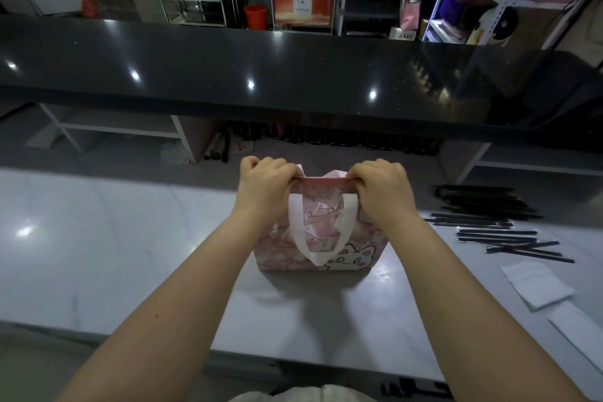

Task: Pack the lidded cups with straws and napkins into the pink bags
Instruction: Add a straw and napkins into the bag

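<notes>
table (98, 254): pale, glossy surface, extending to the left of the left hand and beneath both forearms.

left hand (266, 186): fingers curled, gripping the left end of the top edge of the pink bag (359, 254).

pink bag: stands upright on the table, between and below the two hands. the top edge is drawn flat between them. the interior is hidden, so its contents cannot be determined. a white handle (295, 222) hangs down the near face in a loop. a cartoon cat is printed at the lower right of that face.

right hand (383, 189): fingers curled, gripping the right end of the same top edge.

black wrapped straws (483, 217): lying flat on the table to the right of the right hand, apart from the bag, in loose rows.

white napkins (535, 284): lying flat on the table, right of the right forearm and nearer the person than the straws.

black counter (293, 68): raised, running full width beyond both hands.
</notes>
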Tool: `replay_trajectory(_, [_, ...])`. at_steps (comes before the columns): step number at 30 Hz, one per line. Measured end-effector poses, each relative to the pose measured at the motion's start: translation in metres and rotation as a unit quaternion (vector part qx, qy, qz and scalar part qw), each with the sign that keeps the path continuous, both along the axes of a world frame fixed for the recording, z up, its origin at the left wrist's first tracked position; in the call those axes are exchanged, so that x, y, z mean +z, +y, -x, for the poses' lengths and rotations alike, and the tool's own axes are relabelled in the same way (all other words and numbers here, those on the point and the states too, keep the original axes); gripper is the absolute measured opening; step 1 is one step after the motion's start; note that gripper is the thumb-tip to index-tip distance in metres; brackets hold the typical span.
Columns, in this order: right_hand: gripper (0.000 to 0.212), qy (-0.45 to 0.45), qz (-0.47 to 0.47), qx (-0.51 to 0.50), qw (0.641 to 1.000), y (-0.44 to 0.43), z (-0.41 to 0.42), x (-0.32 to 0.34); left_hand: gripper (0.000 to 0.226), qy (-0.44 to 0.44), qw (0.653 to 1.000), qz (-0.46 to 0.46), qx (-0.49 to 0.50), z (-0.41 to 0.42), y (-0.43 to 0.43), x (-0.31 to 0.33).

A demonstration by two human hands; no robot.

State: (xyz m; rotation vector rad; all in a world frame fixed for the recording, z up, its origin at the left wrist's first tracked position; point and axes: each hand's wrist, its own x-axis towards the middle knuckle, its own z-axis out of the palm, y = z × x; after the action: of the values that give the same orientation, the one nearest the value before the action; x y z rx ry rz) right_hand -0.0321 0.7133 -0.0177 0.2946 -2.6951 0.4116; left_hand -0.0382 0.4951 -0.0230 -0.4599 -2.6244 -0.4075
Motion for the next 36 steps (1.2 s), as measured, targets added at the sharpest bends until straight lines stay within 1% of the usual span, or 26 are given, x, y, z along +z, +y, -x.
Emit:
replay_trajectory(4, [0.016,0.002,-0.009,0.03,1.0,-0.001,0.002,0.003,0.014,-0.006,1.0,0.014,0.007,-0.002,-0.003,0.006])
replay_trajectory(6, [0.017,-0.022,0.02,0.017,0.999,0.014,0.002,0.002,0.016,0.005,1.0,0.011,0.018,-0.004,-0.015,0.007])
replay_trajectory(8, [0.021,-0.054,0.061,-0.012,0.997,0.031,0.0,0.0,0.012,-0.026,0.999,0.003,0.027,-0.006,-0.031,0.007])
replay_trajectory(9, [0.023,-0.06,0.071,-0.019,0.995,0.036,-0.002,-0.003,0.01,-0.052,0.998,-0.011,0.027,-0.006,-0.036,0.007])
replay_trajectory(11, [0.025,-0.053,0.087,-0.021,0.995,0.035,-0.002,-0.005,0.013,-0.083,0.996,-0.032,0.031,-0.005,-0.039,0.008])
replay_trajectory(13, [0.028,-0.052,0.117,-0.021,0.992,0.029,0.002,-0.007,0.015,-0.075,0.995,-0.057,0.04,-0.004,-0.038,0.011])
replay_trajectory(15, [0.031,-0.068,0.16,-0.025,0.984,0.026,0.005,-0.008,0.012,-0.047,0.994,-0.088,0.046,-0.003,-0.041,0.012])
replay_trajectory(17, [0.033,-0.092,0.211,-0.021,0.973,0.027,0.006,-0.01,0.01,-0.058,0.988,-0.134,0.046,-0.004,-0.051,0.007])
replay_trajectory(19, [0.034,-0.106,0.249,-0.013,0.963,0.028,0.005,-0.012,0.017,-0.106,0.976,-0.185,0.041,-0.006,-0.063,0.001])
replay_trajectory(21, [0.036,-0.1,0.26,-0.019,0.96,0.024,0.006,-0.012,0.03,-0.127,0.968,-0.214,0.044,-0.008,-0.071,-0.004])
replay_trajectory(23, [0.038,-0.068,0.268,-0.033,0.961,0.018,0.006,-0.015,0.038,-0.108,0.965,-0.229,0.062,-0.011,-0.072,-0.007])
replay_trajectory(26, [0.043,-0.049,0.332,-0.04,0.941,0.009,0.001,-0.022,0.03,-0.06,0.953,-0.287,0.074,-0.017,-0.069,-0.009])
replay_trajectory(27, [0.045,-0.058,0.374,-0.026,0.925,0.008,-0.002,-0.027,0.028,-0.051,0.942,-0.324,0.067,-0.021,-0.07,-0.012])
replay_trajectory(28, [0.046,-0.069,0.43,-0.002,0.9,0.008,-0.006,-0.032,0.029,-0.053,0.925,-0.37,0.059,-0.026,-0.072,-0.016])
replay_trajectory(29, [0.045,-0.081,0.49,0.027,0.867,0.009,-0.012,-0.037,0.033,-0.067,0.902,-0.424,0.049,-0.033,-0.073,-0.021])
replay_trajectory(30, [0.042,-0.086,0.54,0.044,0.836,0.011,-0.02,-0.044,0.041,-0.09,0.871,-0.482,0.039,-0.041,-0.074,-0.028])
replay_trajectory(31, [0.04,-0.086,0.575,0.039,0.813,0.013,-0.027,-0.053,0.048,-0.116,0.833,-0.54,0.038,-0.05,-0.074,-0.038])
replay_trajectory(32, [0.04,-0.087,0.597,0.016,0.798,0.016,-0.035,-0.064,0.054,-0.143,0.797,-0.586,0.046,-0.06,-0.074,-0.05])
replay_trajectory(33, [0.042,-0.094,0.614,-0.013,0.784,0.018,-0.044,-0.077,0.055,-0.169,0.771,-0.611,0.059,-0.07,-0.073,-0.065])
replay_trajectory(34, [0.045,-0.108,0.625,-0.038,0.772,0.019,-0.052,-0.091,0.054,-0.189,0.761,-0.616,0.073,-0.08,-0.071,-0.08])
replay_trajectory(36, [0.046,-0.146,0.645,-0.044,0.749,0.018,-0.065,-0.113,0.046,-0.214,0.759,-0.609,0.092,-0.097,-0.066,-0.104])
